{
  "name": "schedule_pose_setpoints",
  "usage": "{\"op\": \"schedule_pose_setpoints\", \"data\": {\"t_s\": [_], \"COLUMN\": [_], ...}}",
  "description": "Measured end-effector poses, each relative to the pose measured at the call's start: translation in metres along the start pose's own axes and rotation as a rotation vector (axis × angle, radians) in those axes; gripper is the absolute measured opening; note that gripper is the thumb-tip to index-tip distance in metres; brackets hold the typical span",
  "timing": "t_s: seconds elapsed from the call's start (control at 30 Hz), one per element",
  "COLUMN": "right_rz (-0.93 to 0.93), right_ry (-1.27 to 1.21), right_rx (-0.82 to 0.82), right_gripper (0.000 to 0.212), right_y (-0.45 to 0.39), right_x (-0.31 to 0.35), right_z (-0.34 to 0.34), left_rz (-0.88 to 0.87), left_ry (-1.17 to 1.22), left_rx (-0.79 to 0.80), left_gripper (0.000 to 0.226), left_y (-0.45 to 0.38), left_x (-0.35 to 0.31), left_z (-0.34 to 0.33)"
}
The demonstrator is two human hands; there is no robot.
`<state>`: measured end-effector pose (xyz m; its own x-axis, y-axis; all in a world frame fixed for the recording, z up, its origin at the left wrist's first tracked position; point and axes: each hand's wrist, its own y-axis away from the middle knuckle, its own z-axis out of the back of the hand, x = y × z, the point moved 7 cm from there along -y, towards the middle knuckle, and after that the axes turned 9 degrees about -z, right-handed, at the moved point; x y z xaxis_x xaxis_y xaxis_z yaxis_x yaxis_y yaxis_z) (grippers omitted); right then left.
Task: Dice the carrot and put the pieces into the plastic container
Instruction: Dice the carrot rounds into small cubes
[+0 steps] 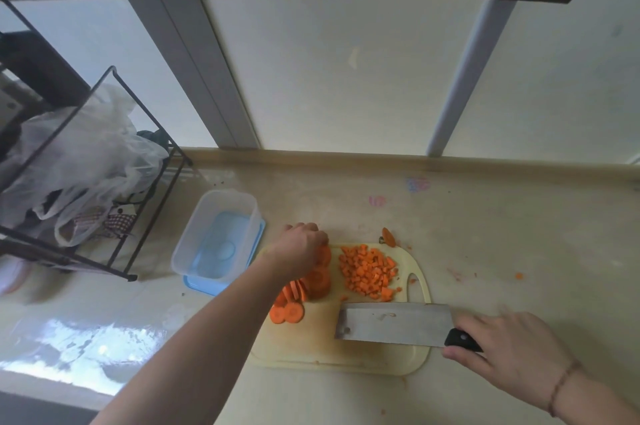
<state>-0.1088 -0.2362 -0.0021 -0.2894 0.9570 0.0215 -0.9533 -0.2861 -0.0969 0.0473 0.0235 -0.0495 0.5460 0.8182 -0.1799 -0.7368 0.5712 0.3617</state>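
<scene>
Two hands are working over the cutting board (346, 355) as I am watching through the head camera, and I am judging the job to be roughly half done. One heap of diced carrot (369, 272) is lying on the far right part of the board, while a row of round carrot slices (298, 293) is still waiting on the board's left part, some standing on edge, a few fallen flat at the near end; I cannot count either lot exactly. My left hand (301, 248) is reaching onto the far end of the sliced row, fingers curled down over the slices, though I cannot tell whether they are gripping or only steadying them. My right hand (509, 352) is closing its fingers around the black handle of one cleaver (394, 324), whose broad blade is lying flat on the board's near right part. One plastic container (218, 244) is sitting just left of the board on its blue lid, and I am seeing no carrot inside it. One stray carrot end (389, 237) is lying just beyond the board's far edge, with a few crumbs scattered to its right. I am reckoning the remaining slices need dicing, then everything needs moving into the container.
</scene>
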Motion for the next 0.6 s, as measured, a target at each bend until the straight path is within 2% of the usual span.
{"op": "schedule_pose_setpoints", "data": {"t_s": [0.17, 0.33, 0.4, 0.47, 0.53, 0.6], "right_rz": [-0.049, -0.122, -0.206, -0.207, -0.276, -0.348], "right_ry": [-0.024, -0.102, -0.149, -0.208, -0.343, -0.490], "right_rx": [0.071, 0.188, 0.316, 0.241, 0.321, 0.388], "right_gripper": [0.055, 0.052, 0.062, 0.076, 0.076, 0.074], "right_y": [0.014, 0.021, 0.027, 0.035, 0.040, 0.034], "right_x": [-0.003, -0.006, -0.013, -0.018, -0.024, -0.024], "right_z": [-0.007, -0.008, -0.014, -0.020, -0.031, -0.037], "left_rz": [-0.006, 0.071, 0.109, 0.153, 0.231, 0.273], "left_ry": [0.058, 0.266, 0.408, 0.568, 0.756, 0.853], "left_rx": [-0.040, -0.136, -0.269, -0.492, -0.731, -0.882], "left_gripper": [0.039, 0.017, 0.014, 0.018, 0.026, 0.036], "left_y": [0.003, 0.010, 0.020, 0.039, 0.071, 0.102], "left_x": [-0.003, -0.002, 0.001, 0.002, -0.002, -0.016], "left_z": [0.003, 0.014, 0.022, 0.035, 0.039, 0.029]}}
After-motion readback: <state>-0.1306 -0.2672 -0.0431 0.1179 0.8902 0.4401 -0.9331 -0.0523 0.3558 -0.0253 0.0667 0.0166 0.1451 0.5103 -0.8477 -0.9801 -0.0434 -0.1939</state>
